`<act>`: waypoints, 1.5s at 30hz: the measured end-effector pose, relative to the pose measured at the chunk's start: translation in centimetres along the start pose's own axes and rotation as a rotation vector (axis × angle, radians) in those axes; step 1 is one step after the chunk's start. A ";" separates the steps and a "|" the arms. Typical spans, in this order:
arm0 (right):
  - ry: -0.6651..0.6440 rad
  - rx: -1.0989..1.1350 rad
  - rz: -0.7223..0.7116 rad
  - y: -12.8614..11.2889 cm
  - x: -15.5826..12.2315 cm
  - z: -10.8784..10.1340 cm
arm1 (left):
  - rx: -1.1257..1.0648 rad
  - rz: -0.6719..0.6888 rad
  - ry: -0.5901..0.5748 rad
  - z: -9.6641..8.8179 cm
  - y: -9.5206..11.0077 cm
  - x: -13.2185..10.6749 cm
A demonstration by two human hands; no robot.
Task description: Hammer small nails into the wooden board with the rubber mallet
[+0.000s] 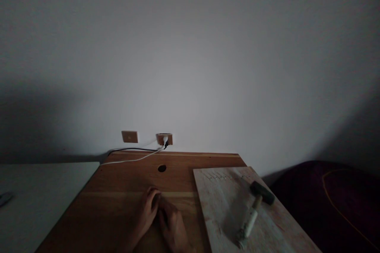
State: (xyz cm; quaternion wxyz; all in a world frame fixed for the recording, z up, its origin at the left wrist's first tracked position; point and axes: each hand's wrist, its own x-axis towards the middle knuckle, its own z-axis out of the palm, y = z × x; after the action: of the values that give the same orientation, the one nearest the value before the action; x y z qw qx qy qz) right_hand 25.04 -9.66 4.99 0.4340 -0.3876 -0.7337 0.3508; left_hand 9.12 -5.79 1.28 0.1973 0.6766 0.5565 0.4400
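Wooden desk (124, 189) bears the left hand (147, 211) and right hand (172, 227), touching, both empty with fingers loosely curled; at their 3 o'clock, a mallet (254, 210) lies on a board (219, 199).

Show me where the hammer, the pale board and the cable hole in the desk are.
hammer (262, 193), head view, on its dark head.
pale board (213, 193), head view, bare patch left of the hammer.
cable hole (162, 168), head view, its dark middle.
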 end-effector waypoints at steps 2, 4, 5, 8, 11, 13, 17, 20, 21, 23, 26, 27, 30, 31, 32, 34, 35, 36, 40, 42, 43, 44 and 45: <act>0.006 -0.002 0.001 0.4 -0.1 0.2 | 0.001 -0.003 0.003 0.0 0.0 0.0; 0.011 -0.018 0.004 1.0 -0.1 0.5 | 0.003 -0.004 0.008 0.2 -0.2 0.0; 0.011 -0.026 0.004 1.3 -0.2 0.7 | 0.002 -0.006 0.012 0.2 -0.3 0.0; 0.020 -0.041 -0.001 1.9 -0.2 1.0 | -0.001 -0.020 0.019 0.5 -0.7 -0.1; 0.042 -0.046 -0.008 2.2 -0.2 1.2 | -0.005 -0.032 0.023 0.6 -0.8 -0.1; 0.056 -0.047 -0.013 2.4 -0.2 1.4 | -0.009 -0.026 0.035 0.7 -1.0 -0.1; 0.087 -0.070 -0.055 3.3 -0.2 1.9 | -0.011 -0.007 0.057 0.8 -1.3 -0.1; 0.088 -0.097 -0.084 3.9 -0.2 2.2 | -0.011 0.000 0.048 0.8 -1.2 -0.2; 0.091 -0.102 -0.085 3.9 -0.2 2.2 | -0.012 0.000 0.047 0.8 -1.1 -0.2; 0.091 -0.097 -0.076 3.7 -0.3 2.1 | -0.017 0.000 0.040 0.6 -0.8 -0.2; 0.070 -0.075 -0.025 2.9 -0.4 1.8 | -0.026 -0.004 0.022 0.4 -0.3 -0.2; 0.063 -0.069 -0.017 2.7 -0.4 1.7 | -0.024 -0.007 0.020 0.4 -0.3 -0.2; 0.051 -0.043 -0.020 2.3 -0.4 1.4 | -0.010 -0.010 0.024 0.5 -0.3 -0.3; 0.045 -0.034 -0.026 2.2 -0.4 1.4 | -0.006 -0.008 0.023 0.5 -0.4 -0.3; 0.041 -0.029 -0.031 2.2 -0.4 1.3 | -0.001 -0.008 0.023 0.6 -0.5 -0.4; 0.038 -0.035 -0.034 2.3 -0.5 1.3 | 0.012 -0.015 0.024 0.7 -0.8 -0.4; 0.036 -0.041 -0.032 2.2 -0.5 1.2 | 0.019 -0.021 0.024 0.8 -1.0 -0.4; 0.029 -0.044 -0.030 2.2 -0.6 1.2 | 0.027 -0.027 0.025 0.9 -1.1 -0.5; 0.012 -0.036 -0.017 1.7 -0.7 0.9 | 0.029 -0.022 0.030 1.0 -1.1 -0.5; 0.020 -0.034 -0.011 1.2 -0.7 0.7 | 0.020 -0.017 0.026 0.9 -0.8 -0.6; 0.015 -0.030 -0.006 1.0 -0.7 0.6 | 0.018 -0.016 0.021 0.8 -0.5 -0.6; 0.000 -0.023 -0.003 0.7 -0.7 0.5 | 0.017 -0.015 0.016 0.7 -0.4 -0.6; -0.018 -0.018 -0.002 0.5 -0.7 0.4 | 0.017 -0.010 0.009 0.6 -0.2 -0.6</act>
State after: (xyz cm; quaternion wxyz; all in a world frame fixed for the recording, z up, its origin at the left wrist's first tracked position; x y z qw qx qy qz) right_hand 25.02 -10.08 4.13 0.4240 -0.3876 -0.7413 0.3471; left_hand 9.54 -6.11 0.57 0.1913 0.6735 0.5644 0.4374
